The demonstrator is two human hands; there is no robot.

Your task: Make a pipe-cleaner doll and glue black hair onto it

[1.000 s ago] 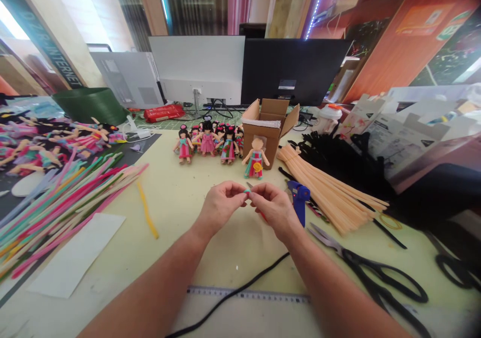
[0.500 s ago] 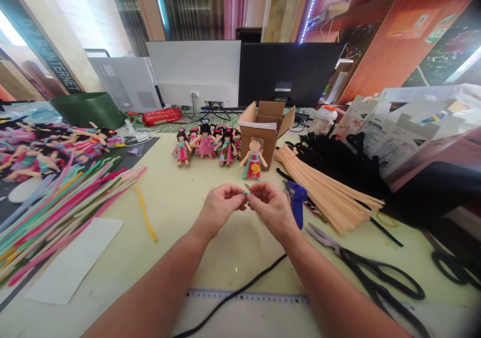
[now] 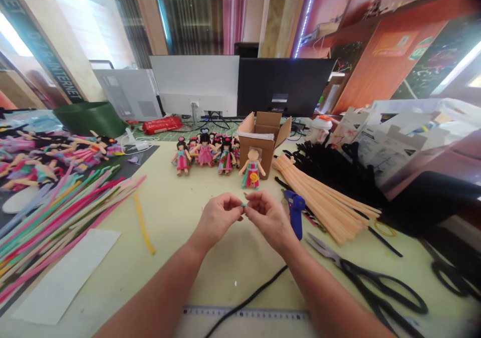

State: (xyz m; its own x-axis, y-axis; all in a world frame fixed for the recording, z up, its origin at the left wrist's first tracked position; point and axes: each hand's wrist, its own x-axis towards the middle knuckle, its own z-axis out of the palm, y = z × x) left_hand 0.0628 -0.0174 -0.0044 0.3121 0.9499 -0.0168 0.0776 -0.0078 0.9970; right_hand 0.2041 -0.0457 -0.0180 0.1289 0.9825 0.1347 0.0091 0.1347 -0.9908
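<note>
Between my two hands is a small teal pipe-cleaner piece (image 3: 244, 205), mostly covered by the fingertips. The thumb and fingers of my left hand (image 3: 218, 218) pinch its left end. My right hand (image 3: 268, 220) pinches the other end, so the hands nearly touch. Just beyond them a bald doll (image 3: 253, 170) in a striped dress with a yellow flower leans upright against an open cardboard box (image 3: 267, 152). A blue glue gun (image 3: 296, 212) lies close by on the right of my right hand.
Black-handled scissors (image 3: 368, 273) lie at right, near peach pipe cleaners (image 3: 326, 200) and black ones (image 3: 330, 167). Several finished dolls (image 3: 205, 150) stand behind. Coloured pipe cleaners (image 3: 67, 212), a white sheet (image 3: 71, 275) and a yellow strip (image 3: 143, 222) lie left. A black cord (image 3: 251, 298) crosses the ruler (image 3: 270, 314).
The camera has tilted up slightly, so the scene sits lower in view. Both hands still pinch the small piece, and more of its teal colour shows between the fingertips.
</note>
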